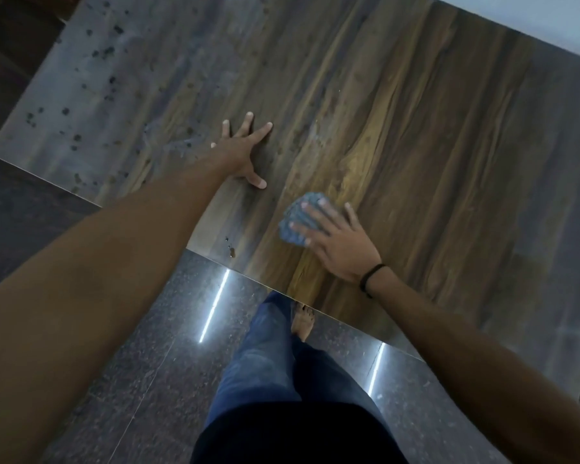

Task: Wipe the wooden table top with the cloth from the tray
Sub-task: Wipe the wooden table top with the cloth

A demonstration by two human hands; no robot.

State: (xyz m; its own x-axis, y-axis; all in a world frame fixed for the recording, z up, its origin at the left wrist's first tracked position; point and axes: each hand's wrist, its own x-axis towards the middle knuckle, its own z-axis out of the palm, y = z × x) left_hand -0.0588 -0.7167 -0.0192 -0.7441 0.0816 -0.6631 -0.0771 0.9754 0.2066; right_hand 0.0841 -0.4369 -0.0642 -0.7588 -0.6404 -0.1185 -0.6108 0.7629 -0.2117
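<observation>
The wooden table top (416,128) fills the upper part of the head view, its grain running away from me. A crumpled grey-blue cloth (295,226) lies on it near the front edge. My right hand (339,246) presses flat on the cloth, fingers spread over it, a black band on the wrist. My left hand (245,152) rests palm down on the wood to the left of the cloth, fingers apart, holding nothing. Dark specks and smears (94,78) cover the left part of the table. No tray is in view.
The table's front edge (268,286) runs diagonally in front of my legs. Below it lies a polished dark stone floor (141,380) with bright light reflections. My jeans leg and bare foot (302,319) stand at the edge. A small wet spot (231,251) sits by the front edge.
</observation>
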